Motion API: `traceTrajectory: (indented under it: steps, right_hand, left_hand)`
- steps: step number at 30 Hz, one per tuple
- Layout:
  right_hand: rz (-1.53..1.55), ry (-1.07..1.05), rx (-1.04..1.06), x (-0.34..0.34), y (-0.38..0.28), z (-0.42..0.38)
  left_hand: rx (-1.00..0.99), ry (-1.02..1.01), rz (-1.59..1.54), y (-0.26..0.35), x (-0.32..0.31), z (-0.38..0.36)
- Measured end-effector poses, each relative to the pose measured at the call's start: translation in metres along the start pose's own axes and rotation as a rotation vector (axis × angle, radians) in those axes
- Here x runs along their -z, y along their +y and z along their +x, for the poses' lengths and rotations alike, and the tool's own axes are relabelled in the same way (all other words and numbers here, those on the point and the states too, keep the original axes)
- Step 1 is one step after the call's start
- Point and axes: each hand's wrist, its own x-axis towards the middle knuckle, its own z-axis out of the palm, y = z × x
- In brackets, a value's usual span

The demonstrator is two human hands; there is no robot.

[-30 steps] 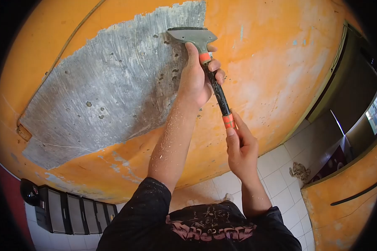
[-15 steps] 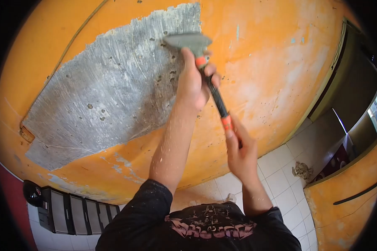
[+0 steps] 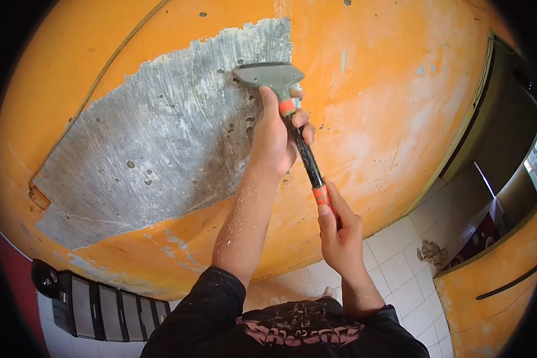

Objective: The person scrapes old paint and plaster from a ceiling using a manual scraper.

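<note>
Holding the scraper [image 3: 269, 75], left grip [image 3: 274, 140] above right grip [image 3: 343, 238].

Orange wall [image 3: 394, 119] with grey streaked patch [image 3: 161, 131]; black scraper handle [image 3: 305, 152] with 2 orange-red bands.

Tiled floor [image 3: 395, 269]
The floor is supporting a drawer unit [image 3: 109, 308] at left and a crumpled cloth [image 3: 432, 254] at right.
</note>
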Motion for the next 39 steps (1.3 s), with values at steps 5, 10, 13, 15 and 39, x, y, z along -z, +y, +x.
traceTrajectory:
  steps: [5, 10, 13, 15, 39]
  right_hand:
    - [-0.019, 0.013, -0.041, 0.007, -0.014, 0.025]
    - [-0.054, -0.018, -0.018, 0.001, 0.006, -0.007]
    - [-0.016, -0.025, -0.009, 0.000, 0.007, -0.005]
    - [-0.007, -0.001, 0.004, 0.003, 0.000, 0.011]
    - [0.044, -0.027, -0.069, 0.006, -0.027, 0.027]
  left_hand:
    - [-0.094, -0.008, 0.080, 0.019, -0.033, 0.025]
    - [0.028, 0.035, -0.022, -0.008, 0.003, -0.003]
    - [0.030, 0.010, -0.011, -0.006, 0.003, -0.005]
    - [-0.006, 0.017, 0.047, 0.006, -0.012, 0.011]
    - [-0.049, -0.028, 0.084, 0.022, -0.030, 0.019]
